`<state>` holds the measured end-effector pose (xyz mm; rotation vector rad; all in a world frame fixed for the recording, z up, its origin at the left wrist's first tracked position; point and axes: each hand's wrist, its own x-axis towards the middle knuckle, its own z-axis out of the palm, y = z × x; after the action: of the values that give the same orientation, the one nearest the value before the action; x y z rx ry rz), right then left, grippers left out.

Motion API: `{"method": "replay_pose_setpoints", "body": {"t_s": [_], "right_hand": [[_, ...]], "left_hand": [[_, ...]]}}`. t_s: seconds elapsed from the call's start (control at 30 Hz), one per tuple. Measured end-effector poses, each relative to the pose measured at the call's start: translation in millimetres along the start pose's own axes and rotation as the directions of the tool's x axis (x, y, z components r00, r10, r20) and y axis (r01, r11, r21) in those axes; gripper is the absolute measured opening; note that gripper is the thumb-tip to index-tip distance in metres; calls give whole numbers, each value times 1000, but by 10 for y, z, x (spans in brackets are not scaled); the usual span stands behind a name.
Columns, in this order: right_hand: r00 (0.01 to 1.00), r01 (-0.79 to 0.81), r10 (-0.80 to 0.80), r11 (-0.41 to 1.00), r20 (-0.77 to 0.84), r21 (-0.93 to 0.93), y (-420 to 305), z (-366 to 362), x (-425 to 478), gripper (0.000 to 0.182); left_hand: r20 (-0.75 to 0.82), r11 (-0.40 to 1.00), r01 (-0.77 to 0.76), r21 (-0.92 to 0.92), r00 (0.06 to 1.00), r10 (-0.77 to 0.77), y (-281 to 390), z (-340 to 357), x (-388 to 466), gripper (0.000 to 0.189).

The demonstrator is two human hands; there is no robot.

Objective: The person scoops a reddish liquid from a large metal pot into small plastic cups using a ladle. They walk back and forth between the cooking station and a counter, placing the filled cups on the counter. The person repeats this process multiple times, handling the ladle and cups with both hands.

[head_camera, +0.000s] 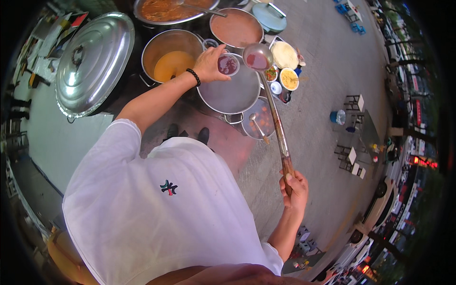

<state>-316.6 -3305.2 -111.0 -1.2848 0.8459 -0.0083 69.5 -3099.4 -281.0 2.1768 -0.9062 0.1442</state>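
My left hand (210,66) holds a small clear cup (228,65) with dark red liquid in it, above a large steaming metal pot (231,94). Gripped in my right hand (295,188) is the wooden end of a long-handled metal ladle (257,58). The ladle's bowl holds reddish liquid and is just right of the cup, over the pot's right rim. Steam blurs the contents of this pot. To the left of it stands a pot of orange broth (172,66), partly covered by my left hand and wrist.
A big domed metal lid (94,66) is at the left. Behind are a pot of reddish-brown liquid (237,28) and a wide pan of red stew (167,9). Bowls of chopped toppings (270,73) and yellow shreds (289,79) sit at right. A smaller pot (259,119) contains a spoon.
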Motion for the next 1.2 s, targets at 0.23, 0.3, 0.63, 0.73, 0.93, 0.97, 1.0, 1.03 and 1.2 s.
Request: {"method": "replay_pose_setpoints", "body": {"t_s": [0.23, 0.3, 0.63, 0.73, 0.93, 0.97, 1.0, 1.03, 1.2], "right_hand": [[998, -13, 36, 940, 60, -340, 698, -154, 1435, 18], [998, -8, 33, 914, 54, -407, 967, -145, 1748, 22], [983, 154, 3, 521, 182, -840, 1448, -147, 2778, 9], [979, 146, 58, 485, 198, -862, 1405, 188, 2743, 18], [972, 131, 130, 390, 195, -911, 1633, 980, 2792, 28], [986, 136, 61, 234, 154, -963, 1869, 862, 3133, 31], [990, 144, -8, 81, 144, -986, 2050, 795, 3358, 34], [983, 170, -66, -62, 173, -984, 2097, 948, 3337, 37], [841, 223, -407, -339, 356, -914, 1986, 2257, 2151, 42]], "left_hand": [[-160, 999, 3, 32, 987, 2, 118, -499, -399, 101], [-215, 996, -39, 82, 975, 55, 280, -718, -595, 100], [-438, 947, 309, 91, 866, -241, 1015, -1853, -1847, 113], [-493, 914, 400, 71, 810, -316, 1160, -2214, -2248, 111], [-641, 825, 562, 61, 656, -399, 1191, -2833, -3278, 110], [-647, 818, 572, 54, 644, -408, 1142, -2928, -3429, 111], [-649, 813, 580, 49, 637, -415, 1118, -3033, -3581, 111], [-662, 798, 601, 49, 617, -424, 1099, -3125, -3768, 111], [-699, 717, 696, 35, 530, -481, 878, -3612, -4669, 109]]}}
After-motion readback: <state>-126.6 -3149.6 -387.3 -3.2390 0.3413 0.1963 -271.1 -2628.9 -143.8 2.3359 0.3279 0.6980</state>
